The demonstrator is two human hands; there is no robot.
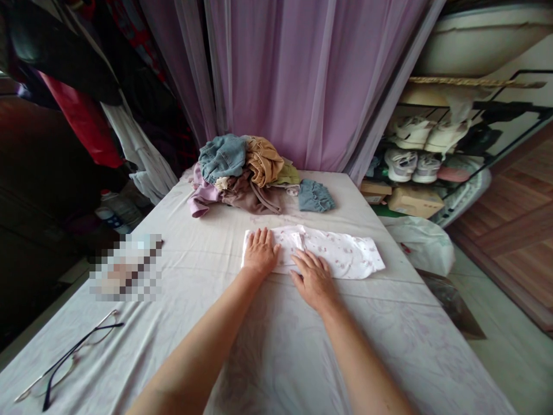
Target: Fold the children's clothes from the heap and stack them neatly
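A white garment with a small printed pattern [349,256] lies folded into a long flat strip across the table. My left hand [261,252] rests flat on its left end, fingers stretched out. Near the middle of the strip, my right hand [314,279] touches the lower edge with its fingers spread and slightly bent. Neither hand grips the cloth. Beyond the strip sits a small folded blue-grey garment [316,196] with a ruffled edge. To its left is a heap of crumpled clothes [250,193] in blue, tan, brown, pink and green.
Eyeglasses [71,354] lie at the table's left front, below a blurred-out flat item [129,268]. A purple curtain [276,80] hangs behind the table [276,346]. On the right stands a rack with shoes [412,164]; clothes hang at the left.
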